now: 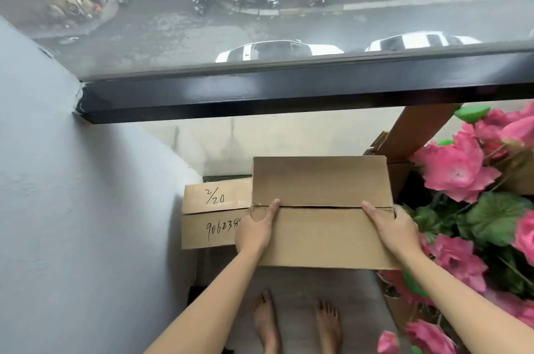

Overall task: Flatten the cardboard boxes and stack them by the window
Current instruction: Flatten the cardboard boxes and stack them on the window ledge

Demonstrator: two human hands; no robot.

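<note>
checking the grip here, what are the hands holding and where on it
Both hands hold one flattened cardboard box: the left hand grips its left edge, the right hand its right edge, thumbs on top near the crease.

A flattened box [322, 210] is held between both hands, in front of the window [260, 21] and below its sill [289, 91]. The left hand [255, 228] is placed at its left edge, the right hand [394, 228] at its right edge. A second box [213, 213] is located behind and to the left, partly covered by the held one. A wall [72, 180] stands at the left. Flowers [476, 209] are positioned to the right, with more cardboard [410, 134] behind them. Two bare feet [297, 322] are seen on the floor [297, 284] below.
</note>
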